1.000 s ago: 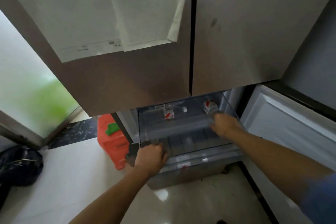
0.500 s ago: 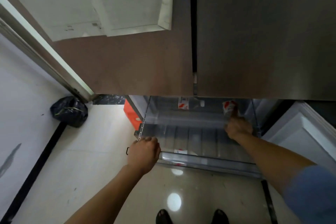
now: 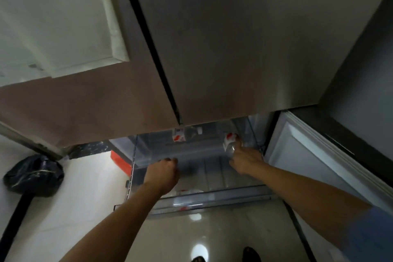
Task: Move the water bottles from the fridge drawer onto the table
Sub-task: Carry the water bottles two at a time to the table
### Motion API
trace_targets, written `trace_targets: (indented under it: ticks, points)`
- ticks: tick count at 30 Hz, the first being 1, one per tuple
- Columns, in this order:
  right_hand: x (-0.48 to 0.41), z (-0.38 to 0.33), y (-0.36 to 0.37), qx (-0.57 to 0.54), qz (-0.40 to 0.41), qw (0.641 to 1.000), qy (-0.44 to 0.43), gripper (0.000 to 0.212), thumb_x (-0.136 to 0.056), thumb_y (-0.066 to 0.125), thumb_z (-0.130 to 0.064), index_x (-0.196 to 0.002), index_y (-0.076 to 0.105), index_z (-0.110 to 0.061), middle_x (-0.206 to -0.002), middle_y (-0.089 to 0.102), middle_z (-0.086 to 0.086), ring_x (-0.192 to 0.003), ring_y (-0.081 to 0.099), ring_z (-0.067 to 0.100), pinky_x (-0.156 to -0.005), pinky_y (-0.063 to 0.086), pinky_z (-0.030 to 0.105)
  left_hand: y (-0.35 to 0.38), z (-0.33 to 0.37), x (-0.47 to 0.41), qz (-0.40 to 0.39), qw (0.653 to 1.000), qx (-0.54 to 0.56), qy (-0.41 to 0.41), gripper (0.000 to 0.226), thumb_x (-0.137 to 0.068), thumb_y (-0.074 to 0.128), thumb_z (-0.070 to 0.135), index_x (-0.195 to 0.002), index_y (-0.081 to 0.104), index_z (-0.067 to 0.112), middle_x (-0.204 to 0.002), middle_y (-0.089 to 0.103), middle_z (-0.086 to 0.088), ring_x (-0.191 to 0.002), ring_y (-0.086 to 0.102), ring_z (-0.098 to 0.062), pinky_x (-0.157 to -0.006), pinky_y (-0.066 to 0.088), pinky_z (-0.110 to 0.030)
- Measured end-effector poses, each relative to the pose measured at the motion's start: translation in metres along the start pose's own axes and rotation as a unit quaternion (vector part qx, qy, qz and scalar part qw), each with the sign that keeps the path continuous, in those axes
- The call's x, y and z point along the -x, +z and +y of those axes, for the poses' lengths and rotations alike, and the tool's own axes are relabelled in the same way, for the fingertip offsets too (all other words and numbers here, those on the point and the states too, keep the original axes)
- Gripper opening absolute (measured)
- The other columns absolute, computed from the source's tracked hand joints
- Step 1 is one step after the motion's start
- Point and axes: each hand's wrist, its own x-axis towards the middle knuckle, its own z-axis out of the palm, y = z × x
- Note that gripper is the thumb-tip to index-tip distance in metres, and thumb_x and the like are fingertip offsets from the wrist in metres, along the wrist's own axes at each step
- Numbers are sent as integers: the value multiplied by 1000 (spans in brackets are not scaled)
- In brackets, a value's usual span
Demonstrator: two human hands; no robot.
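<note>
The right hand (image 3: 244, 160) is wrapping its fingers round a water bottle (image 3: 229, 142) at the back right of the fridge drawer (image 3: 212, 194). The left hand (image 3: 163, 171) seems to be gripping the drawer's edge. Holding tight and lifting straight up is looking best.

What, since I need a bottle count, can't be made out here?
Head view:
- Clear red-labelled water bottle at back of clear plastic drawer: partly hidden by grey fridge door.
- Blurred white-red shapes near its front: partly behind left forearm.
- Left hand: grip hidden.
- Table: outside frame.
</note>
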Motion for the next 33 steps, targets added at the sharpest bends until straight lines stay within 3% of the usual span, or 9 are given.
trace_targets:
  ticks: [2, 5, 7, 9, 13, 15, 20, 25, 33]
  points:
    - [17, 4, 0, -33, 9, 999, 7, 76, -95, 47, -41, -152, 7, -12, -130, 54, 21, -111, 57, 35, -94, 47, 39, -3, 15, -23, -22, 999, -23, 34, 24, -97, 43, 36, -111, 51, 18, -106, 60, -6, -94, 60, -23, -81, 49, -35]
    - [36, 6, 5, -2, 53, 998, -19, 71, -89, 51, -33, -148, 16, -14, -113, 62, 19, -94, 63, 35, -83, 52, 41, -5, 33, -51, -48, 994, -60, 75, 30, -97, 41, 31, -119, 49, 13, -121, 56, -12, -107, 56, -30, -87, 47, -38]
    - [42, 9, 7, -2, 30, 1000, -3, 78, -90, 57, -35, -151, 11, -16, -120, 60, 17, -101, 62, 32, -88, 50, 38, -3, 38, -70, -48, 991, -77, 101, 31, -96, 42, 29, -120, 49, 11, -125, 54, -14, -110, 54, -32, -88, 45, -40]
    - [45, 12, 8, -32, 10, 999, 28, 82, -90, 60, -39, -152, 9, -20, -127, 56, 15, -105, 60, 29, -83, 47, 32, 3, 38, -89, -40, 987, -102, 116, 32, -94, 44, 27, -121, 50, 10, -128, 51, -15, -112, 53, -32, -87, 45, -40]
    - [52, 9, 5, -22, 24, 999, 37, 70, -90, 62, -35, -148, 27, -15, -125, 58, 13, -106, 60, 28, -83, 46, 32, 23, 25, -135, -15, 979, -156, 133, 44, -91, 47, 27, -132, 44, 12, -143, 39, -14, -123, 46, -34, -94, 44, -41]
    - [54, 9, 6, -6, 57, 998, 25, 67, -88, 62, -41, -144, 33, -16, -122, 61, 10, -104, 61, 27, -82, 44, 31, 34, 19, -157, -1, 973, -177, 145, 50, -90, 49, 25, -137, 39, 12, -147, 34, -14, -131, 37, -35, -104, 37, -43]
    - [53, 13, 12, -7, 114, 993, 14, 77, -81, 64, -50, -145, 29, -25, -118, 63, 5, -99, 61, 25, -78, 44, 30, 51, 19, -184, 27, 960, -236, 145, 61, -90, 43, 16, -148, 24, 13, -151, 29, -17, -140, 27, -32, -115, 14, -46]
    - [54, 13, 13, -18, 110, 994, 19, 78, -83, 64, -50, -147, 25, -25, -122, 61, 6, -101, 60, 25, -80, 46, 32, 53, 27, -165, 85, 941, -255, 207, 36, -89, 48, 18, -124, 56, 17, -131, 53, -8, -126, 43, -30, -107, 29, -42]
    - [69, 0, 4, -80, 176, 981, 28, 65, -95, 49, -48, -148, 21, -24, -121, 61, 13, -99, 62, 29, -80, 48, 33, 29, 16, -78, 5, 927, -282, 249, 32, -94, 47, 11, -125, 53, 6, -129, 54, -16, -117, 52, -32, -97, 42, -40]
